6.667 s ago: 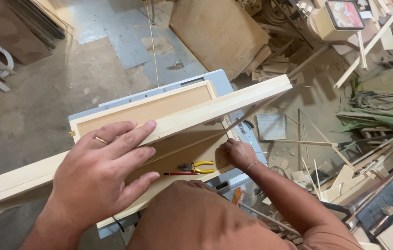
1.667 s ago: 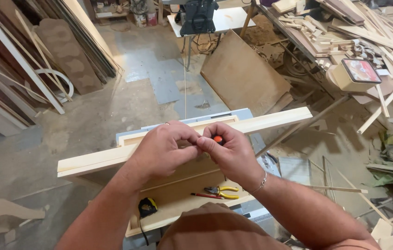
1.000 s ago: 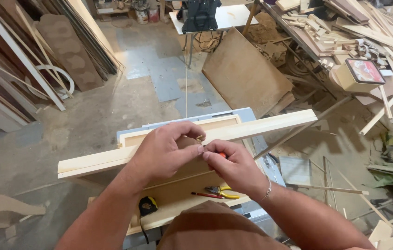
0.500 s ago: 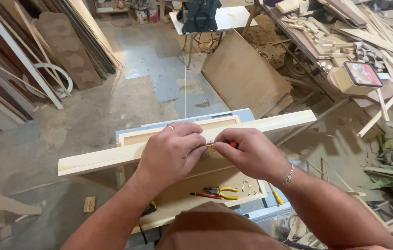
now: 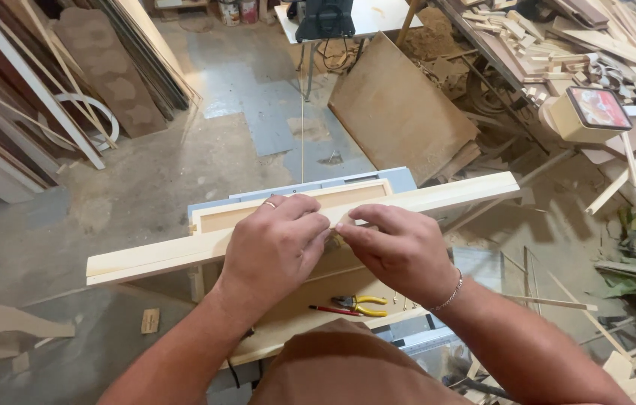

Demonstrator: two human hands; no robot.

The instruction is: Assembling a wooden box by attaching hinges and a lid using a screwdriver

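The long wooden plank (image 5: pixel 438 199) (axis lower left to upper right) is pinched mid-frame by 2 closed hands: left hand (image 5: pixel 277 244), right hand (image 5: pixel 400 247).

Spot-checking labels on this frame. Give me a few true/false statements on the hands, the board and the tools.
1. Both hands rest on the pale board. True: the left hand and right hand meet at its middle.
2. The right hand holds the pliers. False: the yellow-handled pliers lie on the bench below the board, untouched.
3. The left hand wears a ring. True.
4. The board stands upright on end. False: it lies roughly level across a shallow wooden frame.
5. A bracelet is on the left wrist. False: it is on the right wrist.
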